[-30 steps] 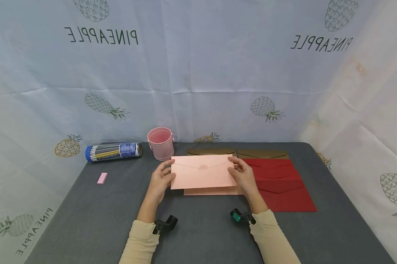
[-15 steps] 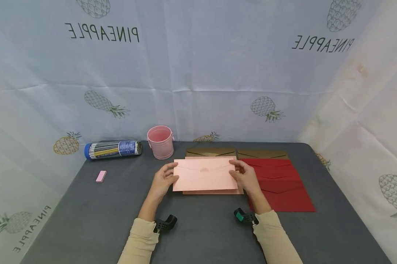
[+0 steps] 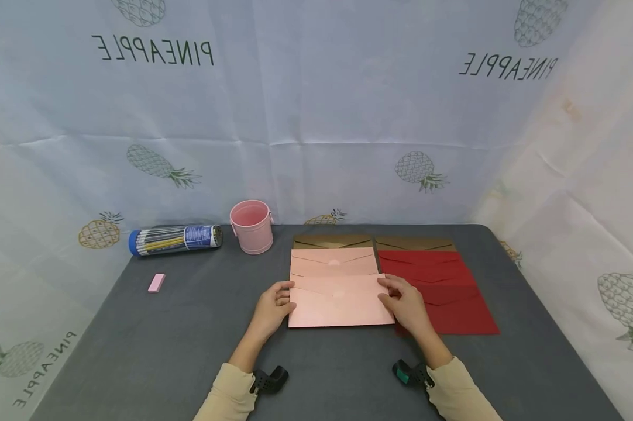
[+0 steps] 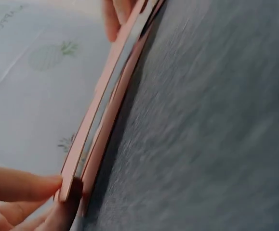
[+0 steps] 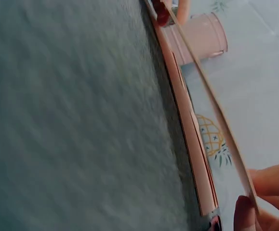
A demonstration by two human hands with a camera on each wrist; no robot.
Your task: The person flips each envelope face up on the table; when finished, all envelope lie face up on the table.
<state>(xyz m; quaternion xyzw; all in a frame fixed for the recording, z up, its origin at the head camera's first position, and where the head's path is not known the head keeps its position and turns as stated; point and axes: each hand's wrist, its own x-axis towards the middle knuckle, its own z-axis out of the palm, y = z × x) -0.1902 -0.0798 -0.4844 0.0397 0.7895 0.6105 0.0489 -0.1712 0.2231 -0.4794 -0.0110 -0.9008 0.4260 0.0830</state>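
Observation:
My left hand (image 3: 271,310) pinches the left end of a pink envelope (image 3: 340,304) between thumb and fingers. The right end is pinched the same way by my right hand (image 3: 407,304). Both wrist views show this held envelope (image 5: 221,115) nearly edge-on, with a gap between it and the pink paper (image 4: 111,115) lying on the table. Beyond its top edge, more pink envelope (image 3: 334,257) shows, flap side up; its lower part is hidden behind the held one. Red envelopes (image 3: 458,304) lie overlapped just right of my right hand.
Two brown-gold envelopes (image 3: 332,241) lie side by side at the table's back edge, partly covered. A pink bucket (image 3: 253,231) stands left of them. Farther left are a clear tube of pencils (image 3: 176,240) on its side and a small pink block (image 3: 156,283). A pineapple-print curtain (image 3: 306,117) hangs behind.
Both hands have brought the held pink envelope nearer to me and slightly right. More of the pink envelopes behind it now shows. Both grips have stayed the same.

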